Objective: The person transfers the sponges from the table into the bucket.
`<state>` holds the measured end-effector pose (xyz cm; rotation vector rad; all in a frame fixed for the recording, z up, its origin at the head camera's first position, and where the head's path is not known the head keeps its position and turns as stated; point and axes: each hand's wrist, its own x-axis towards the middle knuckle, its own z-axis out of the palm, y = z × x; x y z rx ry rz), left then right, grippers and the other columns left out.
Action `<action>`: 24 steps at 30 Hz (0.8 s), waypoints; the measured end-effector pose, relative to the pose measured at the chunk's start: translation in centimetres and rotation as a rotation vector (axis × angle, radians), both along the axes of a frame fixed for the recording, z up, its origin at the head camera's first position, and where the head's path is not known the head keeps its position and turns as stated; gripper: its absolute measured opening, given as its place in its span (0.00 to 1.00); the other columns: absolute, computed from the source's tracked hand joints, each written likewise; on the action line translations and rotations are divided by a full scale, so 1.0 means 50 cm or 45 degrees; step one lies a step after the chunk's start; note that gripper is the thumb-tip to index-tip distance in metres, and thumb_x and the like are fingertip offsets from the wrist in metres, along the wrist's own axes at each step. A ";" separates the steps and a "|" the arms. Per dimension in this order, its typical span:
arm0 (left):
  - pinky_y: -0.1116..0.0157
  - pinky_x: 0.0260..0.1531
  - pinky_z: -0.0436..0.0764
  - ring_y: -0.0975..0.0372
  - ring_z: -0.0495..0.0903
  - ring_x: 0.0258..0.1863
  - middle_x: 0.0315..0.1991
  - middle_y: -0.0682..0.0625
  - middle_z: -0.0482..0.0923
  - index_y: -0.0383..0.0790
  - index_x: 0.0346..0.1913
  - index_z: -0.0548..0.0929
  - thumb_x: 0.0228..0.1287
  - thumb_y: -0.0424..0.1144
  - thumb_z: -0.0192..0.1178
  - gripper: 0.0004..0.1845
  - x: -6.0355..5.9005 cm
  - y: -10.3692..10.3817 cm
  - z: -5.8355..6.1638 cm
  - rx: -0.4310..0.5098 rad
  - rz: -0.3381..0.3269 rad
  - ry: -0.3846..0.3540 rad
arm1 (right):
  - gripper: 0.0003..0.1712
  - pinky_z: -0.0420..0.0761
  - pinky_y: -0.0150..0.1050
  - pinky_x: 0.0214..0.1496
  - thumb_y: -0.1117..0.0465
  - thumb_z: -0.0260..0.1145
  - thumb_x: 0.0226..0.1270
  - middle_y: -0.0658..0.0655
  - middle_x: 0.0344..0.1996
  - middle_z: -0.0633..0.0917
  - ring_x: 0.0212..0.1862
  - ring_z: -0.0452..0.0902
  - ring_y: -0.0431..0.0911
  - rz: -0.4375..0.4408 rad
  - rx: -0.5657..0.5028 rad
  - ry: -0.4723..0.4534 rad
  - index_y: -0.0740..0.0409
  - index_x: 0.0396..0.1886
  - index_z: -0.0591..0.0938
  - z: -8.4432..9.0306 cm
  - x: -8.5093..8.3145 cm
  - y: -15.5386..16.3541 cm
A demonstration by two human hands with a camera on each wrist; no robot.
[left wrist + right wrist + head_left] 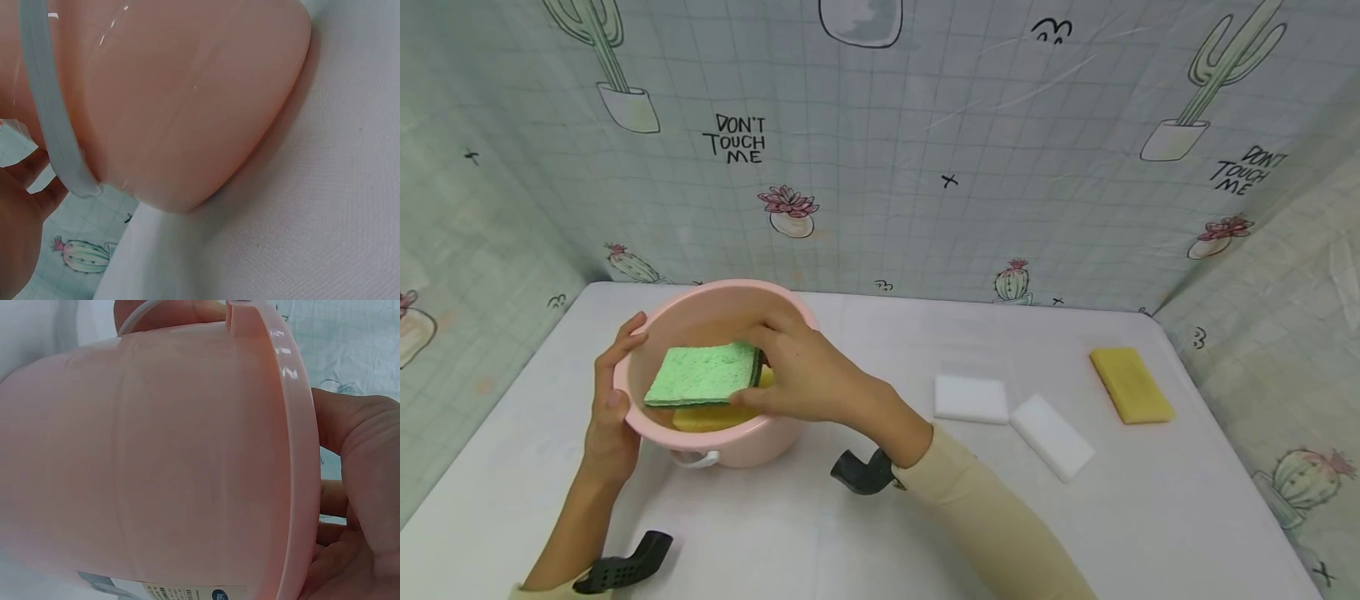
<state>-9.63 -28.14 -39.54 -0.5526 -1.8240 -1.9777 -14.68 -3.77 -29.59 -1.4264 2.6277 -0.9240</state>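
A pink bucket [752, 442] with a white handle [696, 460] stands at the left of the table. My left hand [610, 408] grips its left side, fingertips at the rim. Over the bucket's mouth, my right hand [808, 371] pinches a green sponge [700, 373] with a dark underside by its right end. Under it a yellow sponge [711, 418] lies inside the bucket, partly hidden. The right wrist view shows the bucket wall [181, 456] with my right hand [369, 487] beyond the rim; the sponge is hidden there.
Two white sponges [972, 399] [1052, 437] lie right of the bucket on the white table [760, 533]. Farther right lies another yellow sponge [1132, 385]. A patterned curtain [880, 167] hangs behind the table and along both sides.
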 end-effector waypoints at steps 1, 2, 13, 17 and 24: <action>0.71 0.62 0.63 0.50 0.44 0.70 0.74 0.43 0.42 0.40 0.69 0.61 0.66 0.46 0.49 0.30 0.000 0.000 0.000 -0.002 0.003 0.000 | 0.33 0.68 0.19 0.43 0.53 0.73 0.55 0.54 0.58 0.68 0.48 0.66 0.37 0.001 -0.005 -0.003 0.60 0.59 0.75 0.000 0.000 0.000; 0.71 0.62 0.63 0.50 0.44 0.70 0.74 0.44 0.42 0.40 0.69 0.61 0.66 0.46 0.49 0.30 0.000 0.001 0.000 -0.002 0.005 -0.003 | 0.34 0.68 0.19 0.43 0.53 0.73 0.55 0.54 0.58 0.68 0.48 0.66 0.37 0.002 -0.009 -0.005 0.60 0.59 0.74 0.000 -0.001 0.000; 0.73 0.60 0.66 0.52 0.45 0.71 0.74 0.43 0.41 0.40 0.69 0.61 0.66 0.45 0.49 0.30 0.001 0.003 0.005 0.013 -0.001 -0.023 | 0.34 0.73 0.27 0.49 0.44 0.66 0.62 0.53 0.61 0.67 0.50 0.71 0.38 -0.057 0.227 0.071 0.57 0.63 0.72 0.002 0.007 -0.001; 0.73 0.59 0.67 0.52 0.45 0.70 0.74 0.43 0.41 0.41 0.69 0.61 0.66 0.46 0.50 0.30 0.001 0.003 0.006 0.026 -0.004 -0.035 | 0.31 0.72 0.28 0.54 0.44 0.64 0.64 0.54 0.61 0.69 0.58 0.68 0.40 -0.074 0.273 0.100 0.56 0.62 0.75 0.004 0.011 0.002; 0.72 0.60 0.67 0.51 0.45 0.70 0.74 0.44 0.41 0.41 0.69 0.61 0.66 0.45 0.49 0.29 0.000 0.003 0.006 0.036 -0.024 -0.023 | 0.27 0.69 0.26 0.57 0.49 0.64 0.66 0.53 0.60 0.70 0.60 0.65 0.40 -0.036 0.189 0.125 0.58 0.60 0.76 0.005 0.019 0.017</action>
